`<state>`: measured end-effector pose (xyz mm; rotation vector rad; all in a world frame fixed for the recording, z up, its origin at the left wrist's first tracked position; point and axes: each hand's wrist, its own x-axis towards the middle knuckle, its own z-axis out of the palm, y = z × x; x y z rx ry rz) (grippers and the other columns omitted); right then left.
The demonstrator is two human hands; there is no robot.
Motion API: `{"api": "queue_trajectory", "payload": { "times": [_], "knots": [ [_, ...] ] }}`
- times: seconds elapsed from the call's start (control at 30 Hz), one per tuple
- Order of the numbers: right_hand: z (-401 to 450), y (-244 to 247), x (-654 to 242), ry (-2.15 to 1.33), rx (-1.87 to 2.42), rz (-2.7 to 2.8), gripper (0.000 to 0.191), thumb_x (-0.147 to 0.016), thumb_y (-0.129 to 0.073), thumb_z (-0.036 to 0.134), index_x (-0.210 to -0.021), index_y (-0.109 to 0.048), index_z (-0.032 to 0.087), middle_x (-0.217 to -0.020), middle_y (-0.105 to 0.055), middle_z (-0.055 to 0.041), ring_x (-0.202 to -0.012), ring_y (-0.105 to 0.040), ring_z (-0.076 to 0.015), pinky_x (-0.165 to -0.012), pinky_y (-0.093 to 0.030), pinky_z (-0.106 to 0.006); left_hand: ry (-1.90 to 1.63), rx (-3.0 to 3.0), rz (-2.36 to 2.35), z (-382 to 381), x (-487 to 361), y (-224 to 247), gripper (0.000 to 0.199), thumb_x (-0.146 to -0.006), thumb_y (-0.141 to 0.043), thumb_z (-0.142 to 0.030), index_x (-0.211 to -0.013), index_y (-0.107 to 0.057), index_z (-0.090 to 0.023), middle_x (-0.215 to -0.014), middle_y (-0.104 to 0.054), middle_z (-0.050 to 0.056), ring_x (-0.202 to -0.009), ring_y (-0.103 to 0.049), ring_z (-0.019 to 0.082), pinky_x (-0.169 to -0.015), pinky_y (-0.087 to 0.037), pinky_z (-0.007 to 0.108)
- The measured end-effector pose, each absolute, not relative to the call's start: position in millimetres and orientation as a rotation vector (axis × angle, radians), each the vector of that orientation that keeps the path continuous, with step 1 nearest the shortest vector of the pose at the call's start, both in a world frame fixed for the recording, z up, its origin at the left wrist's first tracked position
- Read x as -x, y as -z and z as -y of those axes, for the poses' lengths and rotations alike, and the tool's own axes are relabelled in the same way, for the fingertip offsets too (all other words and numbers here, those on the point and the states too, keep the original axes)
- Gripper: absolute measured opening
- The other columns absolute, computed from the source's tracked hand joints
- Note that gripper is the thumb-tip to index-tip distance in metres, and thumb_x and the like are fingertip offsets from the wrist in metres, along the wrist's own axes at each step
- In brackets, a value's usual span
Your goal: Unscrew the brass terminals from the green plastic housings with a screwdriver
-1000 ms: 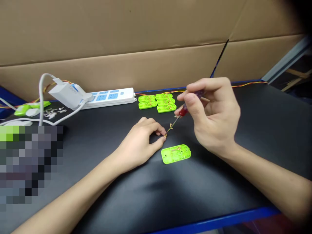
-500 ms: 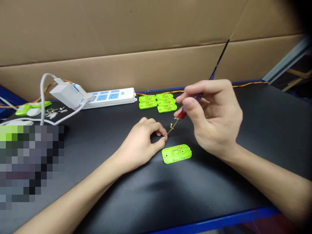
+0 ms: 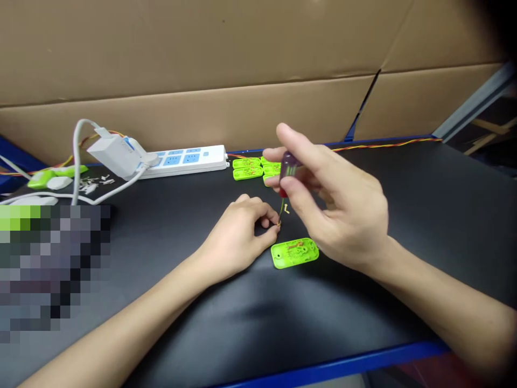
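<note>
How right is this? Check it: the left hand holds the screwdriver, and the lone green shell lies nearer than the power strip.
Wrong hand: in the head view, the right hand holds the screwdriver. The rest stands.

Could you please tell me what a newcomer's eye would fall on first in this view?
Probably the bright green shell lying open on the black tabletop, just in front of the two hands. Next, the right hand with its red-and-purple screwdriver, whose tip meets a tiny piece at the left hand's fingertips. Behind them, the white power strip stands out against the cardboard.
</note>
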<state>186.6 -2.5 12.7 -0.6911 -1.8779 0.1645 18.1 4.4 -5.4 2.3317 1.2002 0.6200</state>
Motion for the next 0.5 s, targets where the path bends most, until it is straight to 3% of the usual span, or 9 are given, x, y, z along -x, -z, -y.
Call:
{"api": "queue_trajectory", "payload": {
  "times": [0.2, 0.4, 0.5],
  "knots": [
    [-3.8, -7.9, -184.7, -0.115, 0.706, 1.775, 0.03, -0.087, -0.065, 0.024, -0.117, -0.062, 0.028, -0.096, -0.059, -0.0015, -0.08, -0.058, -0.0132, -0.073, -0.06, -0.031, -0.64, -2.325, -1.204, -3.9, -18.3, 7.1, 0.006, -0.082, -0.058, -0.017, -0.08, -0.063, -0.02, -0.079, -0.063, 0.0, -0.079, -0.054, 0.018, -0.073, -0.042, 0.032],
    [0.4, -6.0, -185.0, -0.375, 0.695, 1.765, 0.046, -0.096, -0.046, 0.017, -0.139, -0.047, 0.031, -0.126, -0.062, -0.0023, -0.098, -0.069, -0.0147, -0.09, -0.062, -0.033, -0.616, -2.356, -1.2, -4.7, -18.7, 5.6, 0.006, -0.083, -0.06, -0.019, -0.078, -0.064, -0.019, -0.079, -0.065, 0.001, -0.08, -0.053, 0.019, -0.075, -0.042, 0.034],
    [-0.6, -5.4, -183.4, -0.363, 0.683, 1.692, 0.046, -0.09, -0.059, 0.015, -0.134, -0.055, 0.029, -0.115, -0.069, -0.0008, -0.094, -0.07, -0.0145, -0.091, -0.062, -0.032, -0.61, -2.356, -1.2, -4.7, -18.6, 5.4, 0.006, -0.083, -0.06, -0.018, -0.079, -0.064, -0.02, -0.079, -0.065, 0.0, -0.08, -0.053, 0.019, -0.075, -0.043, 0.034]
  ]
}}
